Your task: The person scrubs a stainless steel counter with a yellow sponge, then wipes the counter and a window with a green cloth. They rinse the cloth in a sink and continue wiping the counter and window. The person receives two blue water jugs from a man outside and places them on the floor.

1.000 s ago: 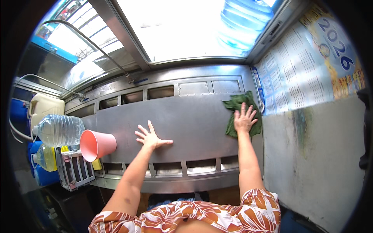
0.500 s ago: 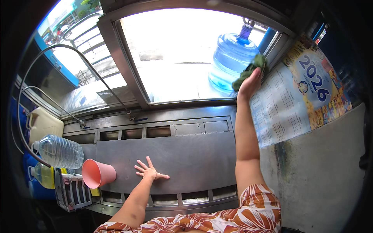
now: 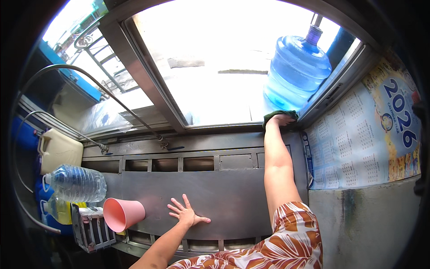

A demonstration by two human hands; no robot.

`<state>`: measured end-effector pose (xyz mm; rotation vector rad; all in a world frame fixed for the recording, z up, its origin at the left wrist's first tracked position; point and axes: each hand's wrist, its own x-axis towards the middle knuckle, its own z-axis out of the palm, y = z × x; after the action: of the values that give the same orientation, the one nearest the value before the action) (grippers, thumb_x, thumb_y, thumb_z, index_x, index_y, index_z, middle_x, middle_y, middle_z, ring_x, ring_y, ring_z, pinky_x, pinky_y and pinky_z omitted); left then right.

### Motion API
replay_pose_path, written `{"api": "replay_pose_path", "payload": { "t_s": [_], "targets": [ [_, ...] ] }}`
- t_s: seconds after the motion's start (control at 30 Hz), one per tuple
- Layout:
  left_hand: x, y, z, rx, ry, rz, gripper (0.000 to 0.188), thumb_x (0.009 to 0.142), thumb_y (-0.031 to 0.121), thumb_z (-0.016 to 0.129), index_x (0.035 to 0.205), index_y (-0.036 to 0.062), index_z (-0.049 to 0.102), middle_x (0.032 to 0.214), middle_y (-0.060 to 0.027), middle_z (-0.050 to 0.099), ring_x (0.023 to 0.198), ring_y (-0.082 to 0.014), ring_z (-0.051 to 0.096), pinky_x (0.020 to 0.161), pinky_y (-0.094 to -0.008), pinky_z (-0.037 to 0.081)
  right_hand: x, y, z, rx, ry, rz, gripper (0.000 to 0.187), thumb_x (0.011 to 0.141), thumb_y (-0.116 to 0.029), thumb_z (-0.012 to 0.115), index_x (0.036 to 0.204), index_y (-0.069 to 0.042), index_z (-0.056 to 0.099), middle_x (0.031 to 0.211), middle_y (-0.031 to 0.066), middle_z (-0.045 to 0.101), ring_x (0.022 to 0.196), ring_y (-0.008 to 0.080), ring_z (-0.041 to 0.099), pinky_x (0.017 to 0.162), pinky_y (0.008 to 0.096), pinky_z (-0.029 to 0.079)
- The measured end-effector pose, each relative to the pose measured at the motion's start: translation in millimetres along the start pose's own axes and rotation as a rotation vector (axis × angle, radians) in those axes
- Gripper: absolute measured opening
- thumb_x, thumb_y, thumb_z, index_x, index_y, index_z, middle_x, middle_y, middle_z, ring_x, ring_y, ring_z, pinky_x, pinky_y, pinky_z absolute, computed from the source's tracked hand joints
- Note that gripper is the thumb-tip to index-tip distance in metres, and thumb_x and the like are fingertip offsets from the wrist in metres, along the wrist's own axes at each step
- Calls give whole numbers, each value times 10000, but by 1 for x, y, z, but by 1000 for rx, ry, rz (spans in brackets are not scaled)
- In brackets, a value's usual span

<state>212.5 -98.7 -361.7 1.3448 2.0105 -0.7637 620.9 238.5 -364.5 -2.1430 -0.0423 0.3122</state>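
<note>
Standing at a grey stainless-steel bench (image 3: 233, 201) under a bright window, lower centre of the frame. Pressing the left hand (image 3: 186, 214) flat on the metal, fingers (image 3: 176, 207) spread wide, holding nothing. Reaching the right hand (image 3: 281, 119) up to the sill at upper right, fingers closed down on a dark green cloth (image 3: 275, 114), just beside a large blue water jug (image 3: 296, 71). Lying at lower left, near the left hand: a pink plastic cup (image 3: 123, 214).

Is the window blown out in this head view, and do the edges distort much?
Head view: the window opening is overexposed to white; the blue water jug stays readable. Fisheye bends the metal window frame near the black-vignetted rim. Right hand, green cloth look sharp.
</note>
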Motion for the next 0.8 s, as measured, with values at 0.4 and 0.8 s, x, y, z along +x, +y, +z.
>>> {"api": "replay_pose_path", "payload": {
  "t_s": [0.4,0.8],
  "targets": [
    [-2,-3,-3,-27,9,32,1661,336,777,795,1489,142,-219,1456,-391,-247,1330,-606,-212,1044,-733,11,-154,-202,-63,138,382,-1587,617,931,-518,403,1447,-181,384,1497,264,269,1336,543,244,968,745,195],
    [-4,-4,-5,-12,5,50,1645,352,779,786,1491,137,-212,1456,-400,-233,1325,-628,-183,1028,-748,29,-213,-99,-11,-228,-353,-2514,518,909,-177,479,1404,-328,451,1421,-25,466,1323,217,432,1105,428,351]
  ]
}}
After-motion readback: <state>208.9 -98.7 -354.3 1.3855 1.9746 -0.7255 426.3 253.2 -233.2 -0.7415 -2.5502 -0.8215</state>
